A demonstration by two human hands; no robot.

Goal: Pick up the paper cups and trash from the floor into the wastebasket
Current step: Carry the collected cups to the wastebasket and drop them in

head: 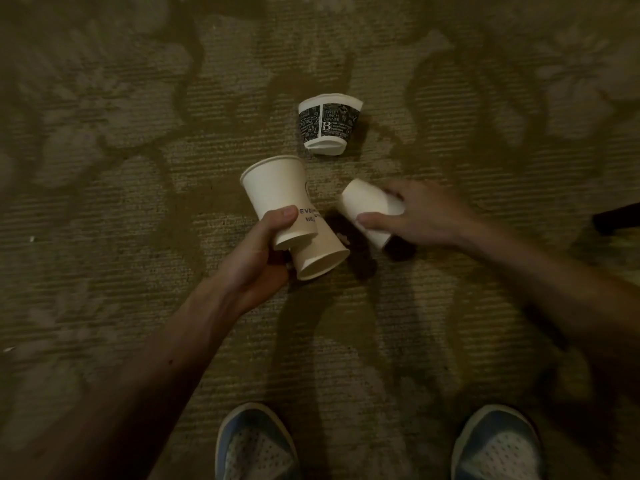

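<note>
My left hand (258, 258) grips two cream paper cups at once: a printed cup (277, 192) pointing up and away, and a plain cup (320, 256) pointing down toward me. My right hand (420, 216) curls round a third white paper cup (367, 206) lying on its side on the carpet, thumb on its near wall. A crushed black-and-white printed cup (327, 124) lies on the carpet beyond both hands, untouched. No wastebasket is in view.
Patterned olive carpet (138, 133) covers the whole floor. My two blue-and-white shoes (256, 445) (498, 445) stand at the bottom edge. Small white scraps (32, 239) (8, 349) lie at far left. A dark object (616, 218) pokes in at the right edge.
</note>
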